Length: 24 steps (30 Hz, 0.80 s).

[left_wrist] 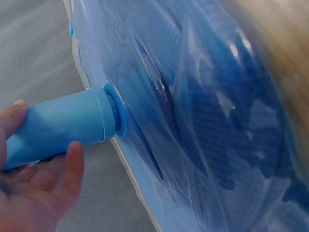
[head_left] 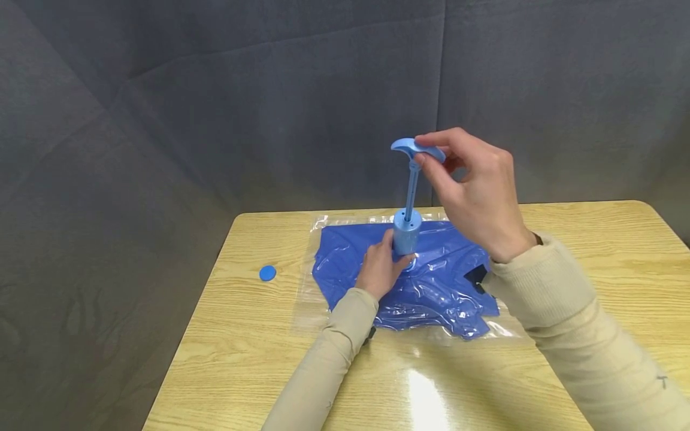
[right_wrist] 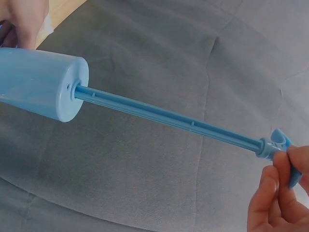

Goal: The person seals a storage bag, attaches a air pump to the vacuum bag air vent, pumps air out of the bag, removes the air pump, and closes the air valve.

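A light blue hand pump (head_left: 406, 233) stands upright on a clear vacuum storage bag (head_left: 307, 299) that has blue fabric (head_left: 345, 251) inside. My left hand (head_left: 377, 266) grips the pump's barrel low down; in the left wrist view the barrel's end (left_wrist: 108, 113) sits at the bag's round valve (left_wrist: 120, 111). Above it, my right hand (head_left: 477, 179) pinches the pump's curved handle (head_left: 409, 145) between thumb and fingers. The plunger rod (right_wrist: 169, 117) is drawn far out of the barrel. Wrinkles run through the plastic over the fabric.
A round blue cap (head_left: 267, 273) lies on the wooden table (head_left: 226, 335), left of the bag. A black patch (head_left: 477, 276) shows on the fabric near the right sleeve. Grey cloth (head_left: 323, 108) hangs behind the table and along its left side.
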{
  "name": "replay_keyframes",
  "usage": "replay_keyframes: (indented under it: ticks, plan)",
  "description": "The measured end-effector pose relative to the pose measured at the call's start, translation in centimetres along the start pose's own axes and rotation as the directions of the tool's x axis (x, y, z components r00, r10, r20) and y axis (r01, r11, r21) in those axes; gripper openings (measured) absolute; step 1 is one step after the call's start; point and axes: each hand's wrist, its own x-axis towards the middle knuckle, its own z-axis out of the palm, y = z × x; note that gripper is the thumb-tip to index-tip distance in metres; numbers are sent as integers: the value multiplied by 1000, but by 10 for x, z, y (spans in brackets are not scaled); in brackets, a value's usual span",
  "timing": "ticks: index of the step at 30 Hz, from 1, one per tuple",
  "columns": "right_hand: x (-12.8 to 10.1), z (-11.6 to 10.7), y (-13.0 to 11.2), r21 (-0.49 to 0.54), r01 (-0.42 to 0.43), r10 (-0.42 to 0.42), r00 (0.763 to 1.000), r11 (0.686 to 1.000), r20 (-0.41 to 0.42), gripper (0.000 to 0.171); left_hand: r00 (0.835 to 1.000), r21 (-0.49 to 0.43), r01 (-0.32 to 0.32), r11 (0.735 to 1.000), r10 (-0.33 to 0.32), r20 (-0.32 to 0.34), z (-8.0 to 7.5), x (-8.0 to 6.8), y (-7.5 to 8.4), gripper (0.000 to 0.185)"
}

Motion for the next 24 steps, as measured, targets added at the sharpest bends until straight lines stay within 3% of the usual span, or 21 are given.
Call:
replay_keyframes:
  ticks: [16,24]
  plan:
    - [-10,10,9,38,-37,36,999,999,22,21,1000,-2,22,1000,-22,2,-1,-1,-3,45]
    - [-26,21,24,6,-92,91,989,996,115,22,998,-18,61,998,-61,29,1,-2,-2,46]
